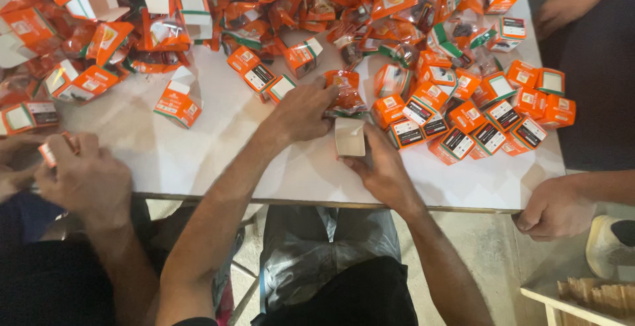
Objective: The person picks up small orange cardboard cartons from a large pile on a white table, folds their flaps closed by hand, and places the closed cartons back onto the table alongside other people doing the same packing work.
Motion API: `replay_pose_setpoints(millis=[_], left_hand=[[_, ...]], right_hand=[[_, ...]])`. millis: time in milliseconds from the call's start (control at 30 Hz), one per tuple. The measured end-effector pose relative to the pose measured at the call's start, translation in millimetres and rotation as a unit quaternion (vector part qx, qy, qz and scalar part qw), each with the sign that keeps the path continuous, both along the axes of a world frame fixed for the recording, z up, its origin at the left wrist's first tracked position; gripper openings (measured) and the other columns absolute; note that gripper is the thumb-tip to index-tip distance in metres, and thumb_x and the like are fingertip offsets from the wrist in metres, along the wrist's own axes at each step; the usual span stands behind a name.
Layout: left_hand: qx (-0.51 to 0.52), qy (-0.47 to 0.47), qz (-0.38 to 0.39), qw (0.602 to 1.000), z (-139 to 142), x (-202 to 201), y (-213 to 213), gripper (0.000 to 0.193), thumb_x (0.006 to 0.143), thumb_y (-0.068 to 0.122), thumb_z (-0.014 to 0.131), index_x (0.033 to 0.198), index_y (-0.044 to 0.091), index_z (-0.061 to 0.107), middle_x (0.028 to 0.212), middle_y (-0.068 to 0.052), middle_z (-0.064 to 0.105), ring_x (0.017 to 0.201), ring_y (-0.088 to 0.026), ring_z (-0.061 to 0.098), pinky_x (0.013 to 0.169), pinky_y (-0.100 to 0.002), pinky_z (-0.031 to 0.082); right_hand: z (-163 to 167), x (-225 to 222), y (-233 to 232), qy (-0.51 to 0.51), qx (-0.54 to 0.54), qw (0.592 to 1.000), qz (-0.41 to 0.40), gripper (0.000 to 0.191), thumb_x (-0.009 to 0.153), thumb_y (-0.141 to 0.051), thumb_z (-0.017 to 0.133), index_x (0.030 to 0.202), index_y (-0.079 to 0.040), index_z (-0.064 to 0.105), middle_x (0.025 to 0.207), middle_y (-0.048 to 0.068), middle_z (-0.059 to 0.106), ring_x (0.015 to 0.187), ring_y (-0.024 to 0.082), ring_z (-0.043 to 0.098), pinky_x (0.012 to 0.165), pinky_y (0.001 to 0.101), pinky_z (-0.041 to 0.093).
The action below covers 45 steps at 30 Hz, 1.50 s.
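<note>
Left hand (301, 111) grip closed on orange plastic packet (345, 93); right hand (383, 170) grip closed on open white-flapped carton (349, 137), above white desk (198, 161).

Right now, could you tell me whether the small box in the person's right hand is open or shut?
Open. The small box shows its pale inside and raised flap, held by the right hand while the left hand brings an orange packet to it.

A white table (218, 161) carries it all. Beyond the hands, loose orange packets and open boxes (278, 2) lie heaped across its far side. Just right of the hands, closed orange boxes (489, 118) sit packed together in rows.
</note>
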State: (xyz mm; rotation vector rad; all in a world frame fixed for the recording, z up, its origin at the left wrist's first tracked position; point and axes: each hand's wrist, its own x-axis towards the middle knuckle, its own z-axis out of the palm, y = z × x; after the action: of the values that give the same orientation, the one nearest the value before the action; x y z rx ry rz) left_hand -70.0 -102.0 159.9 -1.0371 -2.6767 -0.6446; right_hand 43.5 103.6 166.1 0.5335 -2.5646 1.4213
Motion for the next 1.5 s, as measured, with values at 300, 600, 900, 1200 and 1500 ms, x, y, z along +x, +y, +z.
replay_pose_setpoints(millis=[300,600,900,1200,1500], left_hand=[[0.325,-0.114,0.094,0.934,34.7,70.9,-22.9,0.078,0.087,0.001,0.072,0.154,0.004,0.033,0.115,-0.016,0.064,0.081,-0.034,0.071,0.071,-0.038,0.059],[0.255,0.169,-0.079,0.949,0.3,106.6,-1.2,0.050,0.073,-0.005,0.079,0.121,0.004,0.065,0.129,-0.022,0.057,0.123,-0.036,0.060,0.097,-0.045,0.057],[0.118,0.174,-0.006,0.978,15.5,113.6,2.4,0.023,0.092,0.024,0.077,0.103,0.007,0.065,0.120,-0.006,0.064,0.141,-0.033,0.045,0.117,-0.067,0.024],[0.386,-0.200,0.149,0.888,5.9,90.9,25.0,0.058,0.084,0.025,0.076,0.128,0.000,0.047,0.107,-0.017,0.060,0.096,-0.037,0.067,0.078,-0.045,0.055],[0.281,-0.123,0.163,0.938,-28.7,65.8,26.6,0.023,0.089,0.016,0.069,0.100,0.000,0.057,0.082,-0.019,0.068,0.077,-0.030,0.067,0.066,-0.044,0.050]], right_hand=[[5.9,-4.6,-3.4,0.025,-0.031,0.999,0.024,0.056,0.073,-0.013,0.088,0.123,0.000,0.067,0.125,0.017,0.068,0.117,0.033,0.065,0.100,0.0410,0.050],[-11.0,-12.0,-2.2,0.071,0.046,0.996,0.026,0.067,0.065,-0.012,0.089,0.127,0.001,0.067,0.128,0.019,0.069,0.126,0.037,0.060,0.106,0.0458,0.047],[-21.8,-14.9,-2.2,0.070,0.041,0.997,0.000,0.064,0.063,-0.017,0.094,0.116,0.002,0.065,0.123,0.020,0.067,0.122,0.039,0.061,0.104,0.0455,0.047],[-18.3,-13.3,-3.6,0.118,0.022,0.993,0.006,0.065,0.064,-0.023,0.094,0.115,0.003,0.063,0.113,0.019,0.068,0.110,0.040,0.062,0.097,0.0467,0.047],[-15.4,0.4,-7.5,-0.024,-0.115,0.993,-0.016,0.071,0.076,-0.014,0.088,0.132,-0.002,0.046,0.127,0.014,0.068,0.122,0.033,0.066,0.099,0.0390,0.051]])
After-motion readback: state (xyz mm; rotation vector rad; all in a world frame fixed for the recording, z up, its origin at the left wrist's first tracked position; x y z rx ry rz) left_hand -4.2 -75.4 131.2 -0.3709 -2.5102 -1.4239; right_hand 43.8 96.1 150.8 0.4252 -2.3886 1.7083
